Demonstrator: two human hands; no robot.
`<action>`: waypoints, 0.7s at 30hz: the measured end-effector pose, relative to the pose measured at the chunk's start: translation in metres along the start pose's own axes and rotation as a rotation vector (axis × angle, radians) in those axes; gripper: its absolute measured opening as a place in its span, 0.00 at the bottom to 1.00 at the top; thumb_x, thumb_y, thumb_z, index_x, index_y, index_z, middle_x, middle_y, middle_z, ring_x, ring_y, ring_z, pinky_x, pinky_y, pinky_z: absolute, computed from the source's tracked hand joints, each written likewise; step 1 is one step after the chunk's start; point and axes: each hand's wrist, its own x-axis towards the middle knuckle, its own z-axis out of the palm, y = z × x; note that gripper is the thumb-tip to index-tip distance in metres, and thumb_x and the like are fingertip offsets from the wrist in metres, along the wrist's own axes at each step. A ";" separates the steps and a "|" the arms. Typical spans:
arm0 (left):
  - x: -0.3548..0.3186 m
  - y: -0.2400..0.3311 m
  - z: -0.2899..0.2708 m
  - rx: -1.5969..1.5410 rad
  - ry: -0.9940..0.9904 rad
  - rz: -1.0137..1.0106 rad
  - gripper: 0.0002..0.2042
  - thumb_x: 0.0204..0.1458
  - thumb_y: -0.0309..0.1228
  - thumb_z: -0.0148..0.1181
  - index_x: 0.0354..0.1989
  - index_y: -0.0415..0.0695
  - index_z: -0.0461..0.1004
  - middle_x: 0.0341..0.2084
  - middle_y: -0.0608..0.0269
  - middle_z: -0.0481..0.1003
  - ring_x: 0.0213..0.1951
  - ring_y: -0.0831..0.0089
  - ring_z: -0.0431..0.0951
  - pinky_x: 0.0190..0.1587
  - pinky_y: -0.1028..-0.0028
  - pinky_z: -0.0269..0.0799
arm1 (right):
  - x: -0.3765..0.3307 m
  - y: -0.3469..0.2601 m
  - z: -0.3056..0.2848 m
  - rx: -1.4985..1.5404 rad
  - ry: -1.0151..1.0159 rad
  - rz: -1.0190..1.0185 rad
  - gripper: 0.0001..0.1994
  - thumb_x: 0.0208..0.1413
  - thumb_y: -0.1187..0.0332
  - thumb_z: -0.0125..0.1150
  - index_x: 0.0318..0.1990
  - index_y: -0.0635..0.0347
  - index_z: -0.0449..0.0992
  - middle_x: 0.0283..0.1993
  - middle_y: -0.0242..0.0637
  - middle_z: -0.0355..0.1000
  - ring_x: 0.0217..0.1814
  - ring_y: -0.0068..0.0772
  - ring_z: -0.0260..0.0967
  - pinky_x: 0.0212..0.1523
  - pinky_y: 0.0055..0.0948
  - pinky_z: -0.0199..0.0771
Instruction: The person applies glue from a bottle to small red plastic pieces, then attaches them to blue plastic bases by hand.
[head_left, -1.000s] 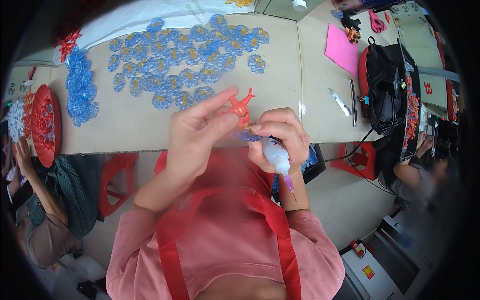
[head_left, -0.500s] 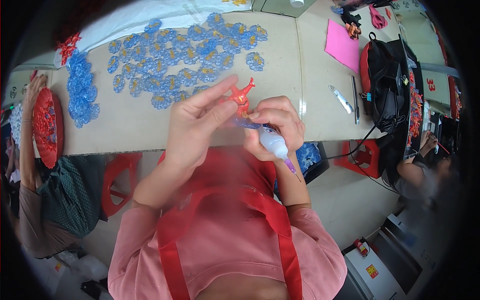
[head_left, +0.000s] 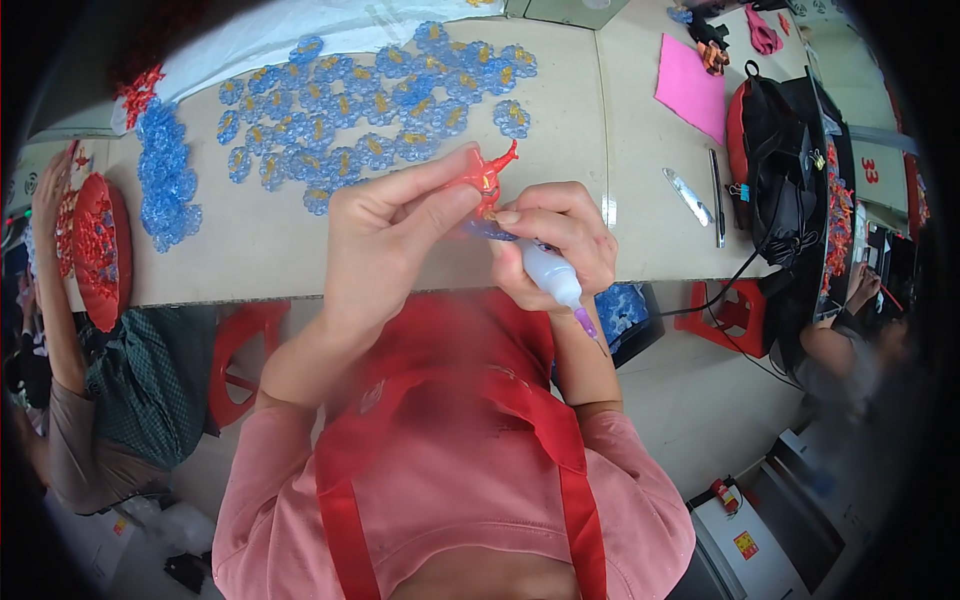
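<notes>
In front of my chest, my left hand (head_left: 392, 225) pinches a small red plastic figure (head_left: 487, 180) between thumb and fingers. A translucent blue base piece (head_left: 488, 230) sits at the figure's lower end. My right hand (head_left: 562, 228) has its thumb and fingertips against the figure's lower part. Tucked in that same hand is a whitish squeeze bottle (head_left: 550, 274), its purple needle tip (head_left: 586, 322) pointing down and away from the figure. Beyond my hands, several clear blue flower-shaped pieces (head_left: 375, 150) with yellow marks are spread over the table.
A heap of blue pieces (head_left: 165, 185) lies at left, near a red basin (head_left: 102, 255) of small red parts beside a co-worker's arm (head_left: 62, 330). Rightward are a pink sheet (head_left: 690, 88), a silver blade-like tool (head_left: 688, 197), a black pen (head_left: 717, 200) and a black bag (head_left: 778, 190).
Both hands have shifted slightly, and the red figure has moved a little up and tilted to the right. The bottle stays in my right hand.
</notes>
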 end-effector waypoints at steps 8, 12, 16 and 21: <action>-0.007 -0.005 0.000 0.180 0.059 0.141 0.13 0.48 0.21 0.55 0.44 0.34 0.70 0.35 0.61 0.75 0.35 0.81 0.72 0.40 0.81 0.69 | 0.001 -0.002 -0.001 -0.004 -0.061 0.027 0.11 0.31 0.81 0.61 0.28 0.63 0.74 0.26 0.39 0.68 0.24 0.30 0.67 0.21 0.22 0.67; -0.009 -0.008 -0.005 0.158 0.030 0.134 0.14 0.51 0.19 0.50 0.47 0.35 0.68 0.42 0.52 0.71 0.39 0.73 0.74 0.35 0.82 0.71 | 0.002 -0.003 0.000 0.006 -0.106 0.020 0.11 0.31 0.81 0.61 0.28 0.62 0.74 0.26 0.38 0.67 0.24 0.29 0.67 0.21 0.22 0.68; -0.010 -0.004 -0.011 0.069 -0.003 0.089 0.14 0.51 0.20 0.49 0.48 0.34 0.67 0.42 0.50 0.71 0.40 0.71 0.74 0.37 0.80 0.71 | 0.000 -0.005 0.002 -0.026 -0.093 0.007 0.11 0.31 0.80 0.61 0.28 0.60 0.74 0.27 0.37 0.67 0.24 0.29 0.68 0.21 0.22 0.69; -0.011 -0.012 -0.011 -0.055 0.010 0.063 0.14 0.52 0.20 0.48 0.48 0.33 0.66 0.41 0.48 0.72 0.40 0.70 0.75 0.36 0.79 0.73 | 0.000 -0.004 0.003 -0.054 -0.076 -0.013 0.12 0.29 0.79 0.62 0.27 0.59 0.73 0.27 0.35 0.67 0.23 0.28 0.68 0.19 0.22 0.69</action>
